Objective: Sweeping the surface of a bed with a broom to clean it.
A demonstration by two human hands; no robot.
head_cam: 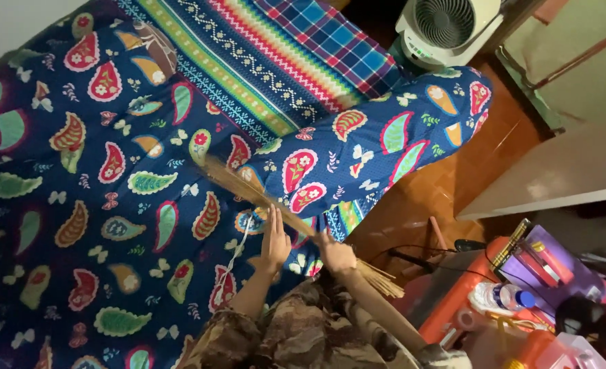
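Sweeping a bed: the right hand (pixel 335 254) grips a stick broom (pixel 276 205) lying across the paisley bedspread (pixel 77 205); the left hand (pixel 274 244) rests flat, open, beside it. Next stroke needs a steady pull.

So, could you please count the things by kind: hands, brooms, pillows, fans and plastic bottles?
Hands: 2, the left hand flat on the bed cover and the right hand gripping the broom
Stick brooms: 1
Paisley pillows: 1
White fans: 1
Plastic bottles: 1
Total: 6
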